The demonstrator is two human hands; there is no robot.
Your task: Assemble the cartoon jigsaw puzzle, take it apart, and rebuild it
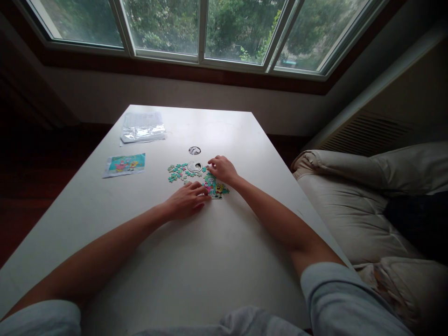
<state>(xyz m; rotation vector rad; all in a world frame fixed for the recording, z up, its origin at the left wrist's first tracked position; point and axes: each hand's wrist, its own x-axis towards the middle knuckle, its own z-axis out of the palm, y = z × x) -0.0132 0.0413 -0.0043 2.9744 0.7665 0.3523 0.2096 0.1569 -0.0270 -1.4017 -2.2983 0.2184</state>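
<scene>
A partly joined jigsaw puzzle [211, 183] with cartoon figures lies on the table. My left hand [189, 200] rests palm down at its lower left side, fingers stretched out and slightly apart, the tips touching its edge. Just above the puzzle, my right hand [223, 170] is held with bent fingers, thumb and index tips a little apart; no piece can be made out between them. Loose green puzzle pieces [178, 172] are scattered to the left of that hand. Among them sits a round, pale ring-shaped object [194, 166] with a dark spot.
Another small round object [194, 150] lies farther back. On the left of the white table [196, 275] are a printed cartoon picture [126, 164] and a clear plastic bag [143, 128] over paper. A padded beige seat [336, 210] stands along the right side, and a window is ahead.
</scene>
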